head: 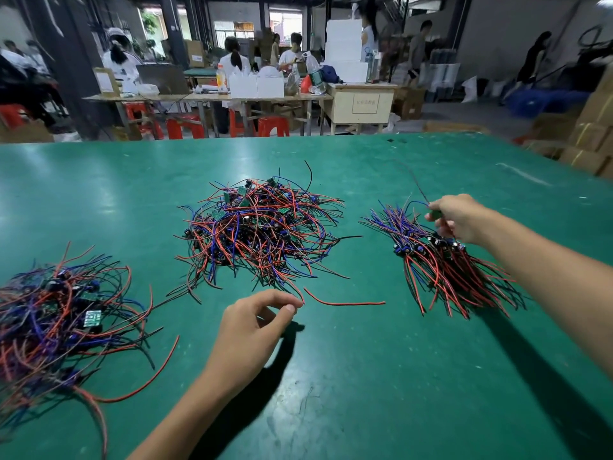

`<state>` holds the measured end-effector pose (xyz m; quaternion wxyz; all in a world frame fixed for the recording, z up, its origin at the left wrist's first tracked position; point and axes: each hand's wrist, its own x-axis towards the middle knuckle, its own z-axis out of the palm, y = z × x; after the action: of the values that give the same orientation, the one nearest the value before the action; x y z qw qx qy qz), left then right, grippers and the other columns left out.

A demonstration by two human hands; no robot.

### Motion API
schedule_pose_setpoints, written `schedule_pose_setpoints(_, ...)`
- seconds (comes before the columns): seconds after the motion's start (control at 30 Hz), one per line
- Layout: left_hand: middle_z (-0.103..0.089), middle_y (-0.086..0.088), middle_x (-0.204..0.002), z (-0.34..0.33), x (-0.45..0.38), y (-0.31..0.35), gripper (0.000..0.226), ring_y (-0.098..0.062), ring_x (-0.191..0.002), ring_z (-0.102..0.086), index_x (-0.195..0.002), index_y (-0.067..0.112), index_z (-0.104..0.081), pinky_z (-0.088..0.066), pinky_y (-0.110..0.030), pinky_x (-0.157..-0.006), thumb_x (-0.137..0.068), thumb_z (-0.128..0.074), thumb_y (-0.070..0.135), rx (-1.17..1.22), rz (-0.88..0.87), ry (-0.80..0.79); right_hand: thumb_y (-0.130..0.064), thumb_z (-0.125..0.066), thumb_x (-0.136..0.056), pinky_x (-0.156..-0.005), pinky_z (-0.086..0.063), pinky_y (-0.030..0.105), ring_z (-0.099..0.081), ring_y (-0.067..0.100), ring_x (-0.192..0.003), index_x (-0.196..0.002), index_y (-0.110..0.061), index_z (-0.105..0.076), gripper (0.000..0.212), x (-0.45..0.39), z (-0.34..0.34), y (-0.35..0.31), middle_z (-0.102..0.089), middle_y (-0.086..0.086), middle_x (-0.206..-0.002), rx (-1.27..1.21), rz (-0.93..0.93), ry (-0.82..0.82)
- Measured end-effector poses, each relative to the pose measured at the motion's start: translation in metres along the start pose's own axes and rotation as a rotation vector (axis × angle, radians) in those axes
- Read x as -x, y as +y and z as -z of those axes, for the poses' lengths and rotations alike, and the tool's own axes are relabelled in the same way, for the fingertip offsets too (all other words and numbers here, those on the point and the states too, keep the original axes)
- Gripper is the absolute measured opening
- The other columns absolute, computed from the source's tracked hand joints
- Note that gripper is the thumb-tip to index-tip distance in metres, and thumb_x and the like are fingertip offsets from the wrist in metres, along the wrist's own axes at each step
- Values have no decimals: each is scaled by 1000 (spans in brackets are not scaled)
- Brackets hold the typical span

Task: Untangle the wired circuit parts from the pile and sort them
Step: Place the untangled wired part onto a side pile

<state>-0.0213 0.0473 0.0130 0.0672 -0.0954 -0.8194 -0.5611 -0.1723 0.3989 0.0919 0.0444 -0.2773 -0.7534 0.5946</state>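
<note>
- The left hand (pixel 252 330) hovers low over the near middle of the green surface (pixel 365 393). Thumb and forefinger are curled toward each other at the tip of a red wire trailing out of the middle pile; whether the grip is closed on that tip or just short of it I cannot tell.
- Just right of those fingertips a loose red wire (pixel 345 302) lies flat by itself, apart from every heap.
- At the near left edge sits a loose heap (pixel 59 327) of red, blue and black wires with small green boards showing; it looks like a second stock of tangled parts or a separate sort group.
- Toward the right edge lies the sorted bundle (pixel 447 257), its wires combed one way, blue ends toward the far side and red ends toward the near side, dark capacitors lined across the middle. That order seems meant to keep the freed parts from knotting again.
- The right hand (pixel 461 217) is over the far end of that bundle, its grip closed on a single circuit part whose thin wire sticks up toward the far edge, probably to lay it alongside the others.
- At the centre, further back, the tangled pile (pixel 262 227) holds the parts not yet freed.
</note>
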Motion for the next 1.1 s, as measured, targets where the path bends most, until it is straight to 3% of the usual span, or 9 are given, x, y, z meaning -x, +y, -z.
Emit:
schedule_pose_setpoints(0.13,-64,-14,-61,0,1,0,16,-10,-55,-48,-85,30,-78,-34,-18,-53,-94,-70,19,2,-5,-8,-7,-37,-106,-33,-24,10,-27,2,-34,-86,-12,-40,22,10,4,-3,-49,7,-76,-286,-170,-333)
schedule_pose_setpoints(0.3,-65,-16,-64,0,1,-1,17,-16,-60,-54,-85,31,-78,-39,-27,-60,-94,-69,19,-4,-9,-13,-12,-45,-106,-37,-27,11,-28,1,-43,-91,-13,-47,15,17,4,-8,-56,6,-82,-478,-103,-335)
schedule_pose_setpoints(0.4,-65,-15,-63,-1,1,-2,16,-16,-60,-55,-86,31,-78,-39,-26,-60,-93,-70,20,-10,-17,-10,-18,-55,-103,-45,-40,19,-44,8,-51,-108,-6,-64,15,16,1,-5,-72,11,-94,-40,206,-27)
schedule_pose_setpoints(0.47,-64,-13,-61,-1,1,-3,15,-14,-60,-55,-86,31,-78,-38,-22,-58,-93,-70,21,-14,-25,-11,-24,-56,-102,-63,-54,31,-61,21,-64,-100,-5,-74,26,11,2,4,-75,16,-93,458,418,139)
schedule_pose_setpoints(0.57,-63,-6,-57,-2,1,-4,15,-15,-59,-57,-86,30,-78,-39,-19,-58,-93,-70,20,-27,-26,-11,-27,-55,-100,-80,-53,41,-66,41,-92,-93,-5,-73,30,11,3,22,-70,26,-98,974,518,250)
schedule_pose_setpoints(0.7,-61,10,-54,-1,0,-3,17,-27,-65,-63,-85,28,-78,-42,-19,-59,-93,-70,15,-53,-27,-1,-27,-54,-99,-73,-49,37,-66,40,-94,-77,-8,-61,30,11,-2,43,-67,20,-96,1268,657,361)
schedule_pose_setpoints(0.87,-55,15,-50,-1,2,-1,16,-6,-50,-43,-85,26,-78,-33,-14,-52,-93,-70,14,-58,-56,-10,-35,-53,-98,-80,-44,39,-54,35,-112,-102,-8,-70,32,18,-10,44,-65,15,-110,1409,714,451)
schedule_pose_setpoints(0.97,-53,15,-50,-1,2,1,17,-4,-49,-40,-85,26,-77,-31,-12,-51,-93,-70,14,-69,-70,-9,-34,-54,-96,-80,-46,38,-58,32,-108,-105,-16,-71,26,36,-33,37,-68,10,-107,1198,870,332)
schedule_pose_setpoints(1.1,-56,16,-53,-2,2,3,17,-6,-51,-43,-85,26,-77,-34,-14,-53,-93,-70,12,-85,-66,-1,-54,-61,-91,-72,-43,31,-65,17,-99,-104,-32,-74,28,74,-84,38,-74,-10,-101,916,820,-103)
